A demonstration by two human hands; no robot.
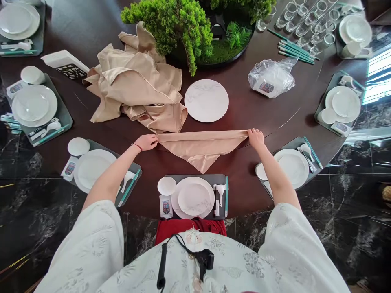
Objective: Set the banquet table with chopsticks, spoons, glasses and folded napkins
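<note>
A beige cloth napkin [198, 146], folded into a triangle with a band along its long upper edge, stretches between my two hands. At its left corner the fingers of my left hand [147, 142] are closed on it. My right hand [255, 137] pinches the opposite corner. The napkin's point faces me, just above a place setting with a stacked white plate [195, 198]. Right behind the napkin lies a round white marbled plate [207, 101]. A heap of loose beige napkins [137, 81] sits beyond my left hand.
Place settings on grey mats [62, 116] ring the dark round table [238, 183]. A green miniature garden [183, 32] stands at the middle. To the right are a clear plastic bag [271, 77], teal-ended chopsticks [296, 51] and several glasses [311, 20]. A white box [65, 63] lies left.
</note>
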